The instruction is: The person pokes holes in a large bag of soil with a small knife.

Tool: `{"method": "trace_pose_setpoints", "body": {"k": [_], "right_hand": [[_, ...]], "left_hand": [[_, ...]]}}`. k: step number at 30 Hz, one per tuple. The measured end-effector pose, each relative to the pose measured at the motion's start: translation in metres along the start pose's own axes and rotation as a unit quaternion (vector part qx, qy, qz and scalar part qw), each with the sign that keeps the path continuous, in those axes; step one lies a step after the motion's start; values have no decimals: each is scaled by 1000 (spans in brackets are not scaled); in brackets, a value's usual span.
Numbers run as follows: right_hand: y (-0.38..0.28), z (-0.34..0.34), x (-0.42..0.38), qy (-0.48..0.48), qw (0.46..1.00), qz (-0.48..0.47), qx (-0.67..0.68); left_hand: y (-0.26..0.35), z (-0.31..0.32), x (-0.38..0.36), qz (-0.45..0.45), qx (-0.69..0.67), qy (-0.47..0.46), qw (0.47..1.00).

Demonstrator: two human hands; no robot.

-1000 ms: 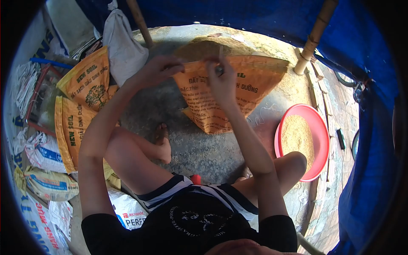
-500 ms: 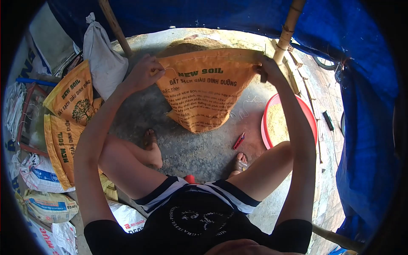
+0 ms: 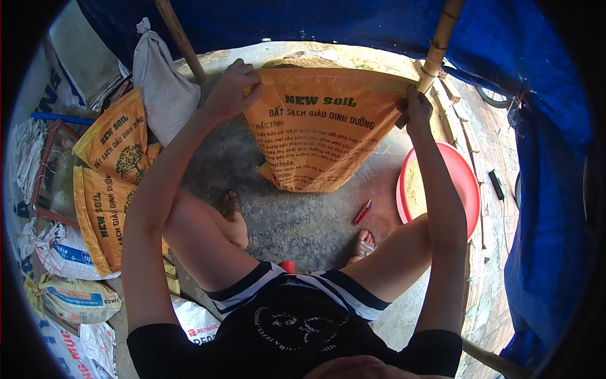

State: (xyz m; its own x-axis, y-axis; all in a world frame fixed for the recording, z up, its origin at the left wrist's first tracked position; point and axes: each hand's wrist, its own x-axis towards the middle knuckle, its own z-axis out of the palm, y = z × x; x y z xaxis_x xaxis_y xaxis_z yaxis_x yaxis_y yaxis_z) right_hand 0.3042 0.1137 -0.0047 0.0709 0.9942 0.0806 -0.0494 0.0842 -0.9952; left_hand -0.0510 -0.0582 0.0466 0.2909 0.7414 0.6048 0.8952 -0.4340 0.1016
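Note:
An orange printed sack (image 3: 322,136) stands upright on the floor between my feet and the far wall, its top edge stretched flat. My left hand (image 3: 238,88) is closed on the sack's top left corner, with a pale thread beside it. At the top right corner, my right hand (image 3: 416,110) is closed around the sack's edge, and a small dark object shows by the fingers. A red tool (image 3: 363,212) lies on the floor near my right foot. The sack's back side is hidden.
A red basin (image 3: 470,189) of yellowish grains stands at the right. Other orange sacks (image 3: 104,202) and a white tied sack (image 3: 161,88) are at the left. A bamboo pole (image 3: 437,44) rises at the far right, before a blue tarp (image 3: 543,158). More printed bags lie lower left.
The top edge of the sack is pulled straighter and tauter between my hands. The whole view has shifted, so most things appear slightly further right.

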Motion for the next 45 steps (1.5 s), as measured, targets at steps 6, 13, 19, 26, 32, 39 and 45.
{"method": "trace_pose_setpoints", "body": {"k": [6, 13, 19, 26, 32, 39, 45], "right_hand": [[-21, -7, -5, 65, 993, -83, -50], [3, -38, 37, 102, 991, -71, -43], [5, -52, 34, 85, 992, -68, -58], [10, -51, 44, 81, 995, -59, -24], [13, -47, 41, 64, 995, -81, -17], [11, -53, 34, 53, 996, -68, -22], [11, -58, 32, 42, 997, -56, -41]], "left_hand": [[3, -18, 15, 27, 76, -3, 997], [6, 34, 22, 72, 34, -5, 997], [3, 22, 29, -60, -19, -106, 992], [-7, 29, 23, -16, -29, -32, 999], [8, 1, 21, -120, -67, -181, 974], [-1, 0, 18, -125, -254, -146, 948], [-42, 1, 14, -201, -340, 13, 919]]}}
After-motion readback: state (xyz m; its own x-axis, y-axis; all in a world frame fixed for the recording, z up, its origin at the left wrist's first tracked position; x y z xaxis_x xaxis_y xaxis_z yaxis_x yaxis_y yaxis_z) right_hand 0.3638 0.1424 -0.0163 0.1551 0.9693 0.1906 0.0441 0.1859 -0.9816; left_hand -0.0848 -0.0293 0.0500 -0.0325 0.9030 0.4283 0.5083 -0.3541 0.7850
